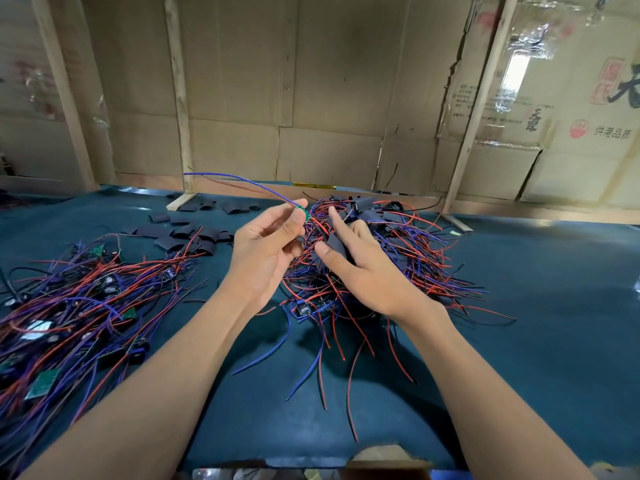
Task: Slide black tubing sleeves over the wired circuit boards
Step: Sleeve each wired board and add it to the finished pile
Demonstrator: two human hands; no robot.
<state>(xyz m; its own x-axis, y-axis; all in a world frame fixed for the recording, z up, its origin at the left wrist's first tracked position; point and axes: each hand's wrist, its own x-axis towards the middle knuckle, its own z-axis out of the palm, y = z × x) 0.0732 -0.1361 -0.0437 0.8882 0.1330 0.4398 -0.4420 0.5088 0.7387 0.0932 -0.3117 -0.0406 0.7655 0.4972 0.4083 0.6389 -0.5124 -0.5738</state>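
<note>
Far left on the dark blue mat (540, 306) there's a big messy pile of unsleeved boards (69, 306), green circuit boards all tangled up in red, blue and black wires, spilling off the left edge of the view. Just behind and to the right of that pile is a scatter of loose black sleeves (194, 237), short flat cut pieces lying every which way, with a few more further back near the foot of a wooden post (180, 98). Moving toward the middle, the left hand (266, 251) is raised above the mat and pinches a small green circuit board (300, 213) between thumb and fingertips, and its blue wire (239, 180) arcs up and off to the left. Right next to it, the right hand (360, 265) holds a flat black sleeve (337, 245) against its thumb, index finger sticking out straight toward the board, sleeve and board close but not together. Under and behind both hands sits a second heap of wired boards (398, 271), many wrapped in black tubing, wires fanning out right and toward the camera. Cardboard walls (329, 81) close off the back.
</note>
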